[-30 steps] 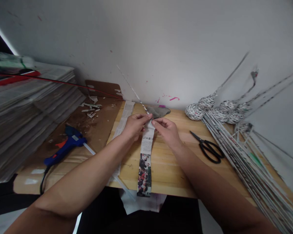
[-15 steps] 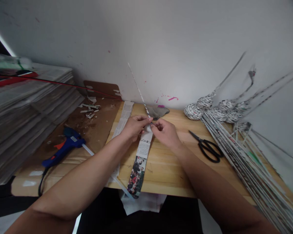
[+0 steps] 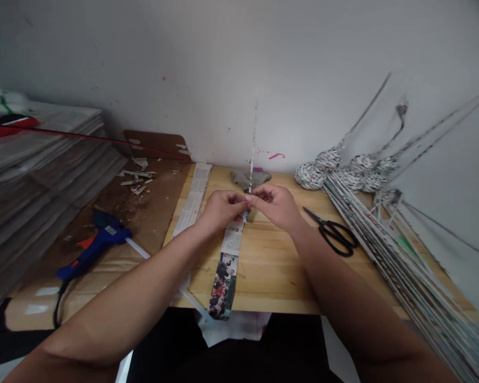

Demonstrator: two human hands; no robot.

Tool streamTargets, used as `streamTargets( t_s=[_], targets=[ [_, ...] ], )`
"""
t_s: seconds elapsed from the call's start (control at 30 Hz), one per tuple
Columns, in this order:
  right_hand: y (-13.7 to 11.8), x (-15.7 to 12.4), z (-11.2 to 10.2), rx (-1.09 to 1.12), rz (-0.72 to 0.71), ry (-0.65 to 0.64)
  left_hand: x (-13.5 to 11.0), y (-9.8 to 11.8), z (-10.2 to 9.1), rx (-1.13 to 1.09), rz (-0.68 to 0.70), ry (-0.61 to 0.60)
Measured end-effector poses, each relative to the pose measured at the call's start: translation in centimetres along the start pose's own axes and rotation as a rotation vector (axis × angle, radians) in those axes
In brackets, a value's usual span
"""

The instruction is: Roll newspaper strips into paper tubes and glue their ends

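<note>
A newspaper strip (image 3: 230, 247) runs from my hands toward the table's front edge, with a colour photo printed on its near end. Its far part is rolled into a thin paper tube (image 3: 253, 143) that points up toward the wall. My left hand (image 3: 225, 207) pinches the strip where it meets the tube. From the other side, my right hand (image 3: 273, 202) closes thumb and fingers on the tube's lower end, fingertips meeting those of the left. Behind the hands lies a crumpled grey cloth (image 3: 239, 178). Another newspaper strip (image 3: 193, 199) is flat on the table at the left.
Black-handled scissors (image 3: 331, 231) lie right of my hands, beside a bundle of rolled paper tubes (image 3: 375, 239). Woven paper gourd shapes (image 3: 313, 175) stand by the wall. At left are a blue glue gun (image 3: 96, 247) on cardboard and a tall newspaper stack (image 3: 43, 175).
The paper tube has swung from leaning left to nearly upright. My right hand has shifted slightly up onto the tube's lower end. The whole view has turned a little.
</note>
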State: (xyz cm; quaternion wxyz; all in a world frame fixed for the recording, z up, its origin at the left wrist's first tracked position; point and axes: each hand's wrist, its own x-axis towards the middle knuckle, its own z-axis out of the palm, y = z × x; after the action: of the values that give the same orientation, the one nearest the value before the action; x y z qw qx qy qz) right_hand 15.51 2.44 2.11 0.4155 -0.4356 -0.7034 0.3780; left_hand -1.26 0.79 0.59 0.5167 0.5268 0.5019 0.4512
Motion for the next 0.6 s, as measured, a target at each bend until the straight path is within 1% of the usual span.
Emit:
streamTargets(
  t_s=[0.1,0.33,0.43,0.6],
  targets=[
    [-0.16,-0.09,0.44,0.028,0.005,0.035,0.04,-0.25,0.10,-0.002,0.004,-0.008],
    [-0.11,0.26,0.12,0.221,0.091,-0.028,-0.19,-0.36,0.35,-0.091,0.002,-0.039],
    [-0.25,0.19,0.08,0.250,0.132,-0.036,-0.34,-0.34,0.43,-0.125,-0.002,-0.055],
    [-0.45,0.10,0.09,0.255,0.148,-0.050,-0.32,-0.42,0.50,-0.100,-0.002,-0.049]
  ],
)
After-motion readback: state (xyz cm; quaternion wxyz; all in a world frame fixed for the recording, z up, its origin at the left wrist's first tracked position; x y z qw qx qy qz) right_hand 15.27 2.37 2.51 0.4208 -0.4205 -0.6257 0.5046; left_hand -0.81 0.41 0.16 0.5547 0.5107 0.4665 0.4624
